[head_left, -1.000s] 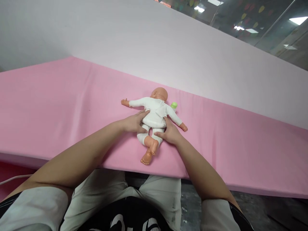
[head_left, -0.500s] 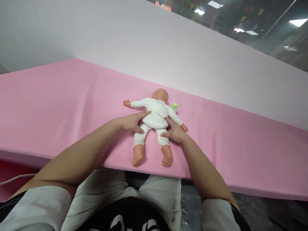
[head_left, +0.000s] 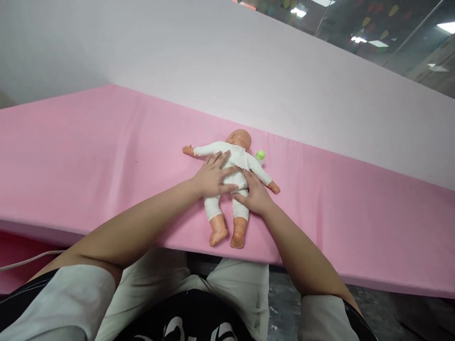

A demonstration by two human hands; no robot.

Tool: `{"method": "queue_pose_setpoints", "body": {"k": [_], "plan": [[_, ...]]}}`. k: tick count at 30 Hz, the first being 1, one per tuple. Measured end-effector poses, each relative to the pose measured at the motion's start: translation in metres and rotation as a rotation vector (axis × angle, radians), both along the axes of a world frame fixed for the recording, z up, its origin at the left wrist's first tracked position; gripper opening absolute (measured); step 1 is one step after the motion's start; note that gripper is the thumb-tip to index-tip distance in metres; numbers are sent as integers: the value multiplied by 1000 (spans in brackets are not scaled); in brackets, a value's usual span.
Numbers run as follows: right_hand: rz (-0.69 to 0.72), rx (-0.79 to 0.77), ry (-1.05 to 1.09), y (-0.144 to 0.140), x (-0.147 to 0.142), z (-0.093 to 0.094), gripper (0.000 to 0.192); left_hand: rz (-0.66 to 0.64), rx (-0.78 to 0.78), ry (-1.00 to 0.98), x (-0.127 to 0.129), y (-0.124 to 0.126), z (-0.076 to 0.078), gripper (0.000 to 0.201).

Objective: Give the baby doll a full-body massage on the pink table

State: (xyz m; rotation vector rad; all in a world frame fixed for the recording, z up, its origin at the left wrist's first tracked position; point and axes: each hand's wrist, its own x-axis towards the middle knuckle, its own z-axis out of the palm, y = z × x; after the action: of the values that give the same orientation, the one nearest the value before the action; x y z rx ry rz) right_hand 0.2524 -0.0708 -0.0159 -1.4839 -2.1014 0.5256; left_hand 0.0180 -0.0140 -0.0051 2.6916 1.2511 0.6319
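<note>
You find no readable text here; the white print on your black shirt is cut off and illegible.

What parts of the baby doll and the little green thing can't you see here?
Head view:
- The doll's tummy is hidden under the left hand, which lies flat on it.
- Its hip on that side is covered by the right hand.
- The green thing is partly hidden behind the doll's arm and too small to name.
- The doll's face is turned away.

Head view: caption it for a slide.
Left hand flat on a white-clad doll, right hand at its hip, on a pink mattress.
</note>
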Motion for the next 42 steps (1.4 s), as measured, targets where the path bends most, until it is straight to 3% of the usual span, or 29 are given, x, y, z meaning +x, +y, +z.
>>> {"method": "queue_pose_setpoints", "body": {"k": [4,7,10,13,17,21,27,31,36,42], "plan": [[-14,-13,-35,-1,-1,2,103,409,-76,-152,-3,14,-1,68],[-37,13,-71,-2,-1,2,100,499,-114,-240,-22,20,-3,65],[-102,117,-113,-4,-2,-1,92,398,10,-332,-34,13,0,56],[-144,313,-116,-7,-5,-4,72,170,160,-345,-29,-4,6,45],[-41,491,-112,-10,-13,-7,36,-79,170,-87,-8,-26,8,33],[34,408,-168,-8,-20,-8,28,-83,155,119,5,-31,3,26],[97,347,-178,-12,-21,-3,16,-123,112,112,1,-30,6,20],[154,410,-65,-14,-20,-2,15,-82,147,76,-2,-32,9,23],[53,571,-62,-10,-19,-3,24,-39,306,6,-1,-33,6,26],[77,365,-127,-5,-19,-5,25,-87,151,115,1,-26,5,30]]}}
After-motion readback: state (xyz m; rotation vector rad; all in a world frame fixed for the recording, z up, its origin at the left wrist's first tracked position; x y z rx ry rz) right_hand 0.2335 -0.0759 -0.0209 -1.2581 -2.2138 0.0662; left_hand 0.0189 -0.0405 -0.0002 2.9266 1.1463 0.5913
